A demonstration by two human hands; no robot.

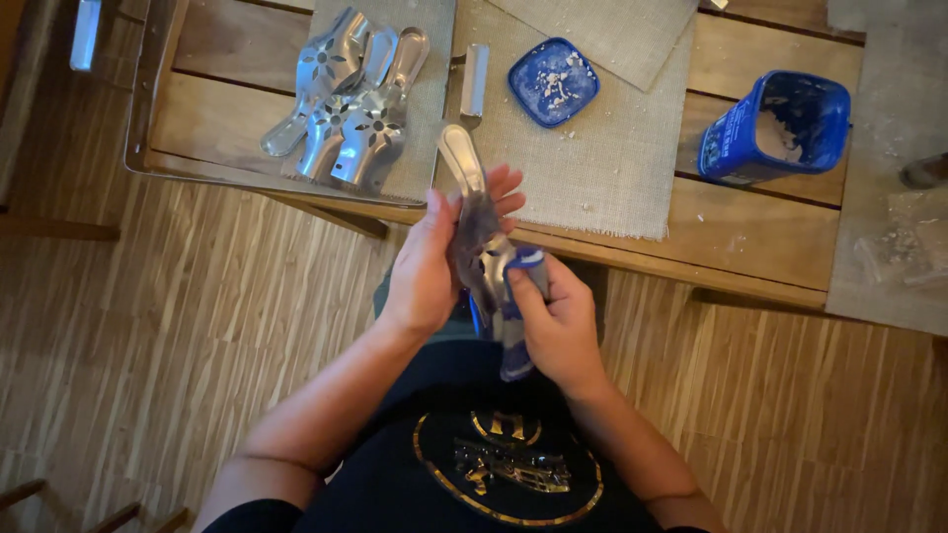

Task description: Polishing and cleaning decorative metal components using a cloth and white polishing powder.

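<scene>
Wooden bench [770,237] carried burlap mat [602,168], blue tub [775,123], blue lid [553,81], pile of metal servers [346,104]. Left hand [425,271] fingers closed round metal server [464,163], above bench edge; right hand [558,326] fingers pressed blue cloth [518,296] against it.

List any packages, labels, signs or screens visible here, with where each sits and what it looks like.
Blue tub: right side of the wooden table, lying tilted with its open mouth towards the camera, squarish with rounded corners, pale residue inside, a printed label on its side.
Blue lid: on the burlap mat left of the tub, squarish, smeared with white paste.
No signs or screens in view.
</scene>
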